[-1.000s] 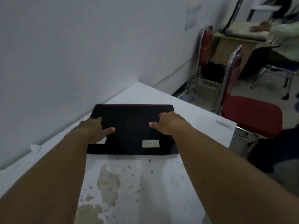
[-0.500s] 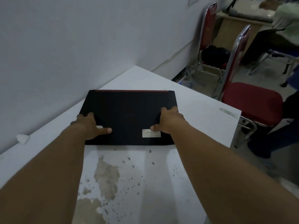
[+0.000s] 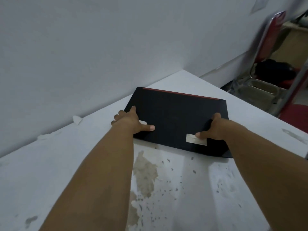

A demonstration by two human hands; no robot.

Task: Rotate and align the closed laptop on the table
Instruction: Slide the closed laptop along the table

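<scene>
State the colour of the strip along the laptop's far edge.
Red: a thin strip across the far edge of the black closed laptop, shown in the head view.

Black laptop, lid closed, red strip along far edge, flat on white table, slightly skewed.

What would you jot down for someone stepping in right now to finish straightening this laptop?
Left hand: gripping the left side edge of the closed laptop, thumb on the lid.
Right hand: gripping the right side edge, thumb beside the pale sticker on the lid.
Laptop: black, closed, flat on the white table, red strip along its far edge; it lies skewed to the wall and the table's edges.
Done: both hands have a hold on it.
Left: turn it until its edges run square with the table, then let go.
</scene>
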